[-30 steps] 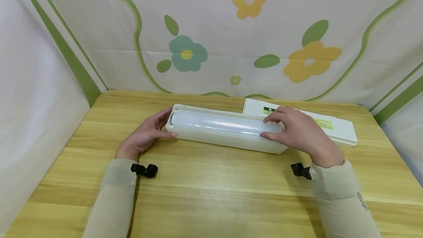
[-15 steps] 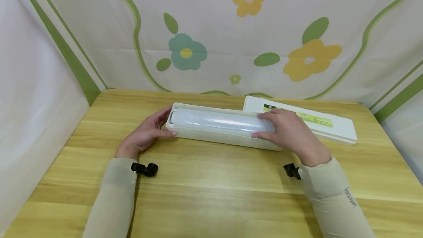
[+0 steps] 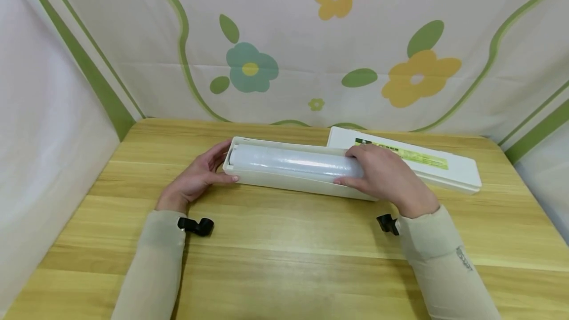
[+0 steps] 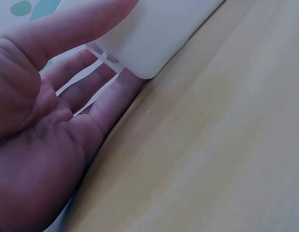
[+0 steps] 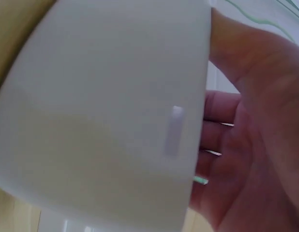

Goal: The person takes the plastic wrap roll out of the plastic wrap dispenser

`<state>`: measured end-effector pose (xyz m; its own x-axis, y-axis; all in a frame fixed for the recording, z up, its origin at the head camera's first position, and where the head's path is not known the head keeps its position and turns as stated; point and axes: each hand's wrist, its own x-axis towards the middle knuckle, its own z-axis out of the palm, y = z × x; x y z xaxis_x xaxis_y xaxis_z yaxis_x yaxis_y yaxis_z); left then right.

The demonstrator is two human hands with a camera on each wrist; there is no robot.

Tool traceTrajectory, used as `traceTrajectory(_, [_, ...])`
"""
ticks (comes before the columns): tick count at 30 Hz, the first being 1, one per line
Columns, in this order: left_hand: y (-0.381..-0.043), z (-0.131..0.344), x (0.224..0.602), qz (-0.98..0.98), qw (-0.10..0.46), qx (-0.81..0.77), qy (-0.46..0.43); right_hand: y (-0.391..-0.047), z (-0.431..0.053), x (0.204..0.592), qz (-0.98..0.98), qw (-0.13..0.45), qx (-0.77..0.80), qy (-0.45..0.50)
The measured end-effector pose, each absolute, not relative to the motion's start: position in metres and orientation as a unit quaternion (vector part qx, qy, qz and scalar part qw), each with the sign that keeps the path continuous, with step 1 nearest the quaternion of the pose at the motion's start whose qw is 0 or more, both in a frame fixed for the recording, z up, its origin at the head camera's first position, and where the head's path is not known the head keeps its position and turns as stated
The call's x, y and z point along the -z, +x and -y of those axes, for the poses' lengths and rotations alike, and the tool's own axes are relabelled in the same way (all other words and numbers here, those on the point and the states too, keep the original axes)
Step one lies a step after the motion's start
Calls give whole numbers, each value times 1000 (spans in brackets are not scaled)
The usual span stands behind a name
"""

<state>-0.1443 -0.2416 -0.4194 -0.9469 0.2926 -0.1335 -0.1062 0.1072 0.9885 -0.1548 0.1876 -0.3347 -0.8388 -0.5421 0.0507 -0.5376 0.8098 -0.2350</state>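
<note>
From where I sit, the right hand (image 3: 388, 177) has shifted left over the last second; its thumb and fingers now curve round the right end of the roll (image 3: 293, 162), how firmly I can't tell. I read that as a hold being settled while the roll lies in the open box (image 3: 284, 182), toward the table's far edge. The left hand (image 3: 195, 177) hasn't moved, pinching the box's left end. The lid (image 3: 433, 173) lies nearer that far edge, rightward. My right wrist view adds the box's end wall with a narrow mark (image 5: 174, 131), hidden in the head view; only the head view shows the roll.
</note>
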Motion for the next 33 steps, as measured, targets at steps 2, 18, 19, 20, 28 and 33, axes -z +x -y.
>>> traceTrajectory(2, [-144,241,419,-726,150,-668,62,-157,-187,333,-950,28,132,-281])
traceTrajectory(18, [-145,239,417,-731,151,-664,58,-163,-179,341,-956,65,151,-243])
traceTrajectory(19, [-145,239,417,-731,151,-663,57,-164,-179,342,-955,63,154,-247])
traceTrajectory(20, [-145,239,417,-732,151,-662,57,-164,-179,343,-953,60,156,-252])
traceTrajectory(28, [-144,240,417,-743,154,-649,49,-168,-184,354,-950,22,178,-255])
traceTrajectory(33, [-142,240,418,-745,151,-648,52,-169,-186,361,-948,-18,212,-239])
